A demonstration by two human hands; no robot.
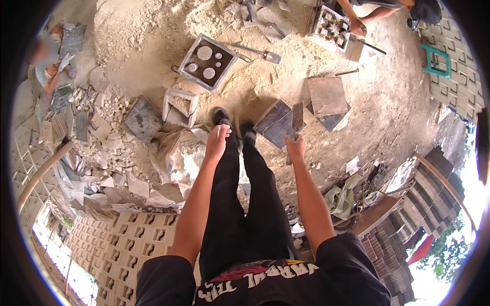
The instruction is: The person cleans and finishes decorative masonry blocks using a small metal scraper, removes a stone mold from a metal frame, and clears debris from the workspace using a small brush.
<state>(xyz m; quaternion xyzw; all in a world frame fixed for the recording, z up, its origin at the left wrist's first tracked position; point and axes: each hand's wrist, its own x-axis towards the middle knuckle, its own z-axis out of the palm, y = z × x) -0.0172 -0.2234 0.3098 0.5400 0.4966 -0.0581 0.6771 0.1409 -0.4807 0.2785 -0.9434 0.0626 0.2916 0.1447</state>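
I stand on sandy ground, my black trousers and shoes (220, 116) below me. My right hand (295, 147) is shut on a flat rusty trowel (297, 117), whose blade points away over dark square plates (275, 125). My left hand (218, 138) hangs empty with loose fingers above a crumpled pale sack (178, 153). Just ahead of that hand lie a small square frame mould (179, 108) and a dark square slab (143, 120).
A square metal tray with round discs (208, 62) and a long metal tool (260, 52) lie further ahead beside a brown board (327, 95). Another person's hands work at a patterned mould (332, 28); a second person sits far left (48, 58). Block stacks (138, 234) and rubble flank me.
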